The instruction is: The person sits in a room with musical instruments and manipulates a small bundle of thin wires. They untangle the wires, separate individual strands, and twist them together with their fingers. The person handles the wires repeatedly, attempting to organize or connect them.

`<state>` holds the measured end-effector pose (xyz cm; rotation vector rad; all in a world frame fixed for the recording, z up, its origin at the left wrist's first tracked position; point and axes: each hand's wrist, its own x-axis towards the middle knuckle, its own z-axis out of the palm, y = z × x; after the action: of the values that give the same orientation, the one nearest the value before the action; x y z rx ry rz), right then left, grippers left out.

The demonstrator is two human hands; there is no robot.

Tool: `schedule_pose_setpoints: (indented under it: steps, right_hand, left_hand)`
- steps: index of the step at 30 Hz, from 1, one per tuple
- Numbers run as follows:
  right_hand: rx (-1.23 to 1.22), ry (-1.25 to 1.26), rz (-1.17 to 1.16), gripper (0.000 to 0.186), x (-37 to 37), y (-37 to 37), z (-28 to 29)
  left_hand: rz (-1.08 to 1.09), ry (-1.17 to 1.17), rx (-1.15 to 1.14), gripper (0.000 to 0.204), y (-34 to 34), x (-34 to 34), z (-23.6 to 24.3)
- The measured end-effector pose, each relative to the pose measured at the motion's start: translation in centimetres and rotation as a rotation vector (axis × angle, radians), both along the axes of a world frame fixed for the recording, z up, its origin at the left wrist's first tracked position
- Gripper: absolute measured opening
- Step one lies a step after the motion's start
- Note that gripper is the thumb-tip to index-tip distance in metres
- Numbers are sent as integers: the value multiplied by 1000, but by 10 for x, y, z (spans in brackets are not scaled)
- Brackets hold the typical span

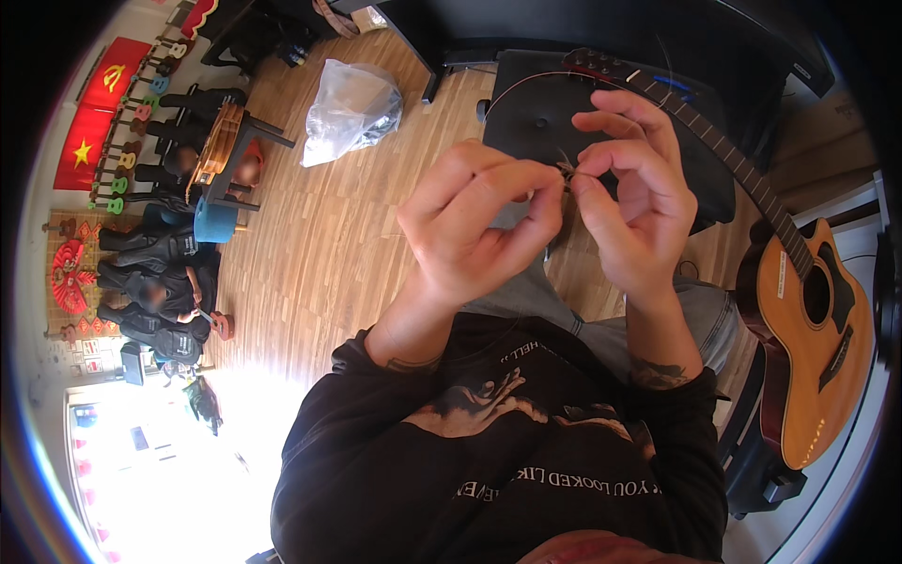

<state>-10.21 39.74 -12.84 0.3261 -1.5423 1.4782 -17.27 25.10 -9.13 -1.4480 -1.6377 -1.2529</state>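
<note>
My left hand and my right hand are raised in front of me, fingertips almost meeting. Each pinches thumb to forefinger on a small tangle of thin guitar string, its short ends poking up between them. The other fingers of my right hand are loosely curled. How the string runs inside the pinches is hidden. Beyond the hands, a thin copper-coloured string arcs over a black padded seat toward the guitar's headstock. To the right, an acoustic guitar leans with its neck pointing to the far left.
A clear plastic bag lies on the wooden floor. Behind the seat stands a black table or panel. A blue object lies by the neck. At far left, people sit near a blue stool, below wall-hung small guitars.
</note>
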Motion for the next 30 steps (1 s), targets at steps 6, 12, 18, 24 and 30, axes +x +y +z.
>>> schedule_pose_setpoints:
  steps: [6,12,18,24,30]
  right_hand:
    - [-173,-1,183,11,2,-2,4]
    - [-368,-74,368,8,3,-1,3]
    - [-454,-145,466,9,3,2,4]
    - [-471,-157,485,11,0,0,1]
    - [-522,-220,519,13,1,-1,-1]
  left_hand:
    - [23,-419,91,15,-4,1,-4]
    - [-85,-549,91,12,-11,-12,-7]
    - [-179,-732,163,16,-9,-7,9]
    - [-230,-567,-84,18,-1,3,3]
    - [-175,-605,-85,15,-2,-2,-9]
